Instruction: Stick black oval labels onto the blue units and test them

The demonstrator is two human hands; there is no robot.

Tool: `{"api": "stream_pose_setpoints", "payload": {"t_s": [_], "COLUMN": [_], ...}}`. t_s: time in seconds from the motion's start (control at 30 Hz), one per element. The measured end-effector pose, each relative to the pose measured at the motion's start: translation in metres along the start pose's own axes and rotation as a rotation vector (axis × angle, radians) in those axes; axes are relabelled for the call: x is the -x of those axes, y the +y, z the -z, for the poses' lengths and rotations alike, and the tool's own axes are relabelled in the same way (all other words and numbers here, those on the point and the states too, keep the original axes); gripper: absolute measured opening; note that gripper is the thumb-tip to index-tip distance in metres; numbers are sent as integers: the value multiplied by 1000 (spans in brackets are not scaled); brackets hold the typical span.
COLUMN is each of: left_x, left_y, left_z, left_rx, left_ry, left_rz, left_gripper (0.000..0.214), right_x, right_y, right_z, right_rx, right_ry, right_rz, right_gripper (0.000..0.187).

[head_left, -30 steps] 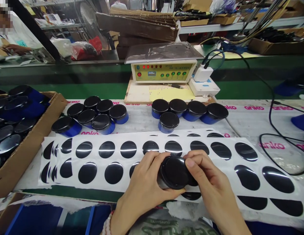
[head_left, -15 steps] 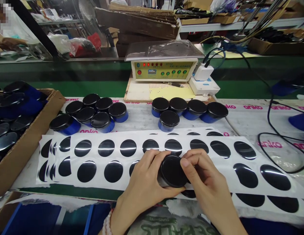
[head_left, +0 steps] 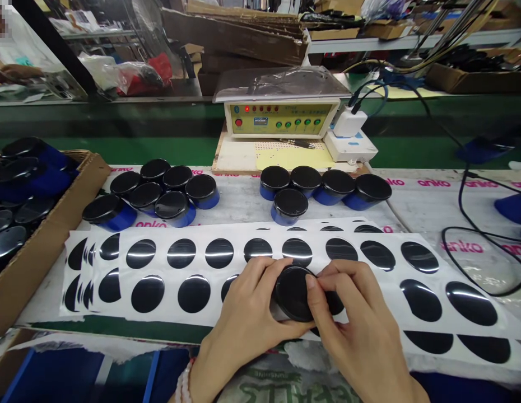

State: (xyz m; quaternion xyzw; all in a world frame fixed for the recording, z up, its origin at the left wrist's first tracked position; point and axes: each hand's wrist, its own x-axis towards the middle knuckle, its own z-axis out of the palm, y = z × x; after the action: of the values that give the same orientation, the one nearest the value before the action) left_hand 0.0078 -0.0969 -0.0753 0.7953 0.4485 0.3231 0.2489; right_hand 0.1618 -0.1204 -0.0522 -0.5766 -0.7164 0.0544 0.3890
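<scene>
My left hand (head_left: 254, 313) is wrapped round a short round piece with a glossy black top (head_left: 292, 294), its top face tilted up toward me. My right hand (head_left: 357, 319) is closed at the right rim of that piece, the thumb lying on the edge of the black top and the other fingers bent behind it. Whether anything thin is pinched there I cannot make out. Beneath both hands lie white sheets (head_left: 166, 274) bearing rows of black round stickers (head_left: 194, 294). A dark round shape shows between my right thumb and fingers.
Behind the sheets stand two groups of blue round pieces with black tops (head_left: 175, 208). A cardboard box (head_left: 54, 215) at left holds more. At the back are a tester box (head_left: 281, 120) with lights and buttons, and a white plug (head_left: 348, 122). A black cable (head_left: 460, 207) loops at right.
My right thumb has slid slightly left over the black top, and the hand's bent fingers have shifted a little right. The left hand keeps its hold. One fewer red light glows on the tester.
</scene>
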Motion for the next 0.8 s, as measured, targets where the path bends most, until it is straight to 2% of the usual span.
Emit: {"api": "stream_pose_setpoints", "payload": {"t_s": [0.27,0.37,0.43,0.5,0.57,0.67,0.73,0.8], "left_x": [-1,-1,-1,0,1,2,1,-2], "left_y": [0,0,0,-1,-1,-2,-2,-1], "left_z": [2,2,0,0,-1,-1,0,1], "left_rx": [1,-19,-26,-36,-54,-92,-107,-114], "left_ry": [-29,-16,-14,-21,-40,-63,-61,-58], "left_rz": [2,-5,0,17,33,3,-65,-140], "left_gripper": [64,64,65,66,71,79,75,66], "right_x": [4,1,-2,-5,-6,-3,1,6], "right_y": [3,7,12,20,27,37,41,45], "right_z": [1,3,7,14,22,31,29,21], "right_rx": [121,222,300,256,59,-232,-311,-329], "right_ry": [-74,-105,-119,-165,-205,-153,-98,-73], "right_rz": [110,203,199,65,-165,-451,-497,-463], "right_gripper": [15,15,16,27,37,37,36,35]}}
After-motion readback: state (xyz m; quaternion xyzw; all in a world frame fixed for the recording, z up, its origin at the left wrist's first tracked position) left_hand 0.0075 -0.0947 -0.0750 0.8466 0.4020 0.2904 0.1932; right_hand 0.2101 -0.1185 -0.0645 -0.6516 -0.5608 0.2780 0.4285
